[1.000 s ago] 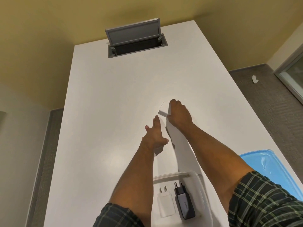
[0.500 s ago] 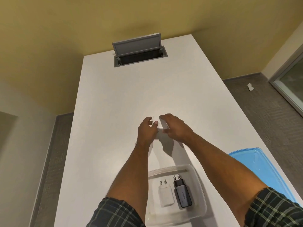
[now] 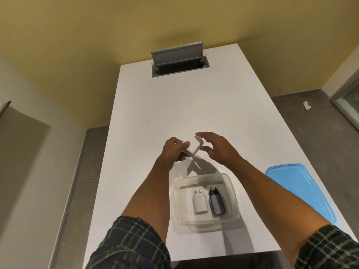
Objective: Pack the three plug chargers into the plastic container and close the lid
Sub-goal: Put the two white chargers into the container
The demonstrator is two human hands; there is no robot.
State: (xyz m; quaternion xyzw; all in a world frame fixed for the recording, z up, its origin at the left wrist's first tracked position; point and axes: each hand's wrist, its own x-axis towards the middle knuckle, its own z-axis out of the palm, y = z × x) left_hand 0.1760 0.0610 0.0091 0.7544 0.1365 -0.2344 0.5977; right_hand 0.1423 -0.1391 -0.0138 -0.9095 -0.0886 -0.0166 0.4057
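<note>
Above the white bench (image 3: 147, 117), a little beyond the clear plastic container (image 3: 234, 193), both hands meet around a white plug charger (image 3: 192, 150). The left hand (image 3: 174, 150) has its fingers (image 3: 186, 144) clenched on the charger's near end, and the charger is lifted off the surface, tilted, with its shadow lying on the bench beneath. The right hand (image 3: 215, 148) is spread with its fingers released; its fingertips reach the charger's far edge, though firm contact cannot be told through the blur. Inside the container, two more chargers lie flat and side by side, prongs pointing away from the person: a white charger (image 3: 200, 203) on the left and a dark grey charger (image 3: 217, 202) just beside it on the right. The blue lid (image 3: 303, 191) rests on the bench to the right of the container, apart from it, partly behind the right forearm. At the far end of the bench a grey cable hatch (image 3: 179, 59) stands open.
</note>
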